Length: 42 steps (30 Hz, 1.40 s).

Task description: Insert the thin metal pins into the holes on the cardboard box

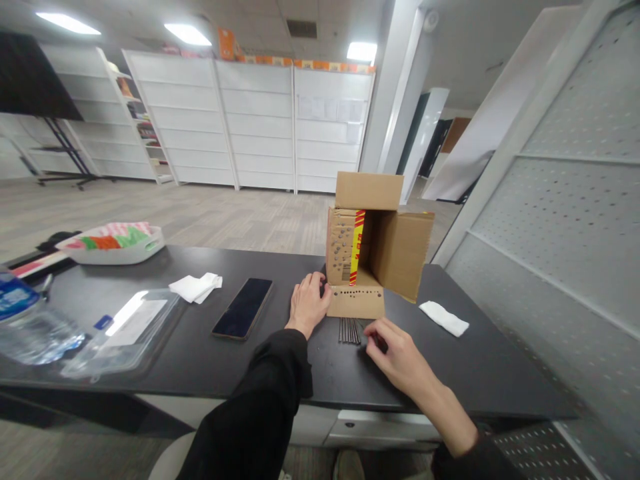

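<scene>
A cardboard box (pixel 346 247) stands on the dark table with its open side facing me and its flaps spread. Its left front panel has many small holes and a red-and-yellow tape strip, and the lower flap (pixel 356 308) carries a row of holes. My left hand (pixel 309 305) holds the box's lower left corner, fingers curled against it. Several thin dark nails (pixel 349 331) lie side by side in front of the lower flap. Just right of them, my right hand (pixel 393 350) has thumb and fingers pinched together; whatever they hold is too hidden to make out.
A phone (pixel 243 309) lies left of my left hand. Farther left are folded tissue (pixel 196 287), a clear plastic case (pixel 130 330), a water bottle (pixel 37 327) and a white basket (pixel 115 250). Another folded tissue (pixel 444 318) lies right, near a perforated panel (pixel 565 220).
</scene>
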Each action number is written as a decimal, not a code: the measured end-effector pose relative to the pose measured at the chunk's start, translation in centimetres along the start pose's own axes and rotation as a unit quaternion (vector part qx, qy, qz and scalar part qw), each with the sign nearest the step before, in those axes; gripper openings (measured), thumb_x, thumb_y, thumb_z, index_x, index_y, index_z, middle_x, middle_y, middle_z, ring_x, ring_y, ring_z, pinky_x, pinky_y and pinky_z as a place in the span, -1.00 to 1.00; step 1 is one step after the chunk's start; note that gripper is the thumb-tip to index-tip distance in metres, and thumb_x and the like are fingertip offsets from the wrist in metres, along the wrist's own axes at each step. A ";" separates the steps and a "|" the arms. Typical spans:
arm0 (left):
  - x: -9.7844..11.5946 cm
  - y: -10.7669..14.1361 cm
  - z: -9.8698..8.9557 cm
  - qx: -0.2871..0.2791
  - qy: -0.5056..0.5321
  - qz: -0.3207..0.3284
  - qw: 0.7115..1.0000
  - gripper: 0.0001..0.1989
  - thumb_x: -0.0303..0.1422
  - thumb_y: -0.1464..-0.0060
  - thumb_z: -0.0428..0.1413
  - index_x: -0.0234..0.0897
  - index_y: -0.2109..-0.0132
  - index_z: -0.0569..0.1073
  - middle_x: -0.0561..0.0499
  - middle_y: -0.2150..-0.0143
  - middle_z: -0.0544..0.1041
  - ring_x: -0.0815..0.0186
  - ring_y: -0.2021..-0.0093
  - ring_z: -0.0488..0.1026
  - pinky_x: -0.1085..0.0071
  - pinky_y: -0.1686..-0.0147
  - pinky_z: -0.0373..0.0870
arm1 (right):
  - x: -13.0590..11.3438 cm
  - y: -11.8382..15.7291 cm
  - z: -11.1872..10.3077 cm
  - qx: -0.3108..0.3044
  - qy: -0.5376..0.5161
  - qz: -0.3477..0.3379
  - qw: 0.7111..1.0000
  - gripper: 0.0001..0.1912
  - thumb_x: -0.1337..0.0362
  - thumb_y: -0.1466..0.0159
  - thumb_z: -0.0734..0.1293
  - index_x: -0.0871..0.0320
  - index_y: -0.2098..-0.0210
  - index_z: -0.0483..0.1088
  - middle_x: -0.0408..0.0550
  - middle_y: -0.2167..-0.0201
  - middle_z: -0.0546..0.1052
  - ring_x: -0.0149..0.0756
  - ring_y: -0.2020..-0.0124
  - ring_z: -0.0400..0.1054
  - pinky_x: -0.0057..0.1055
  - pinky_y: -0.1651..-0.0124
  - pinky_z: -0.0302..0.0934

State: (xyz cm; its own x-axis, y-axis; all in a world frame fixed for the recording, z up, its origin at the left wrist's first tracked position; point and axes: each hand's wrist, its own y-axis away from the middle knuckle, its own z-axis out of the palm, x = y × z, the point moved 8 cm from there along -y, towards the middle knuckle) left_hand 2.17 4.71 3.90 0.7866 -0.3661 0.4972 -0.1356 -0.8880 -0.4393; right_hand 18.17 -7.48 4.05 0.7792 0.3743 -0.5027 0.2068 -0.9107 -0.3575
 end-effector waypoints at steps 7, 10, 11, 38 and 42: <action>-0.1 0.0 0.0 0.002 0.000 -0.003 1.000 -0.86 -0.36 -0.21 0.01 -0.20 0.09 0.38 -0.02 0.13 0.53 0.27 0.11 0.49 0.33 0.10 0.32 | 0.3 0.5 0.9 -0.005 0.015 0.002 1.000 -0.85 0.42 -0.29 0.18 0.10 0.29 0.34 -0.07 0.31 0.45 -0.26 0.27 0.36 -0.38 0.21 0.24; -0.1 0.0 0.0 0.006 0.002 -0.001 1.000 -0.86 -0.36 -0.21 0.01 -0.20 0.09 0.38 -0.01 0.14 0.53 0.27 0.12 0.49 0.33 0.11 0.32 | 0.3 0.6 1.2 -0.012 0.021 0.001 1.000 -0.85 0.42 -0.30 0.18 0.10 0.28 0.34 -0.07 0.30 0.44 -0.26 0.26 0.36 -0.37 0.19 0.25; -0.1 0.0 0.0 0.006 0.003 -0.001 1.000 -0.87 -0.36 -0.21 0.01 -0.19 0.10 0.38 -0.01 0.14 0.53 0.27 0.12 0.49 0.34 0.12 0.32 | 0.3 0.6 1.2 -0.015 0.024 -0.001 1.000 -0.85 0.42 -0.30 0.18 0.10 0.28 0.34 -0.07 0.30 0.44 -0.25 0.25 0.36 -0.36 0.18 0.25; 0.0 0.0 -0.1 0.011 0.002 0.005 1.000 -0.87 -0.37 -0.20 0.01 -0.20 0.11 0.38 -0.01 0.17 0.53 0.26 0.12 0.48 0.34 0.13 0.31 | -2.8 -1.2 3.0 -0.048 0.060 -0.054 0.996 -0.82 0.37 -0.27 0.30 0.11 0.12 0.39 -0.02 0.10 0.51 -0.11 0.05 0.30 -0.16 -0.02 0.17; 0.0 0.0 0.0 0.009 0.006 0.002 1.000 -0.87 -0.37 -0.20 0.02 -0.20 0.11 0.38 -0.01 0.16 0.53 0.27 0.13 0.48 0.35 0.14 0.31 | -2.9 -1.5 3.2 -0.053 0.063 -0.063 0.995 -0.76 0.35 -0.26 0.31 0.11 0.06 0.40 -0.01 0.04 0.51 -0.10 0.00 0.30 -0.15 -0.05 0.15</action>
State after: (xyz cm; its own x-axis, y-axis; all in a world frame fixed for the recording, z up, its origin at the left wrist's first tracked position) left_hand 2.15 4.76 3.89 0.7789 -0.3728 0.5043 -0.1273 -0.8814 -0.4548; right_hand 13.68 -6.59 3.51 0.8101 0.4680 -0.3533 0.3639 -0.8737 -0.3229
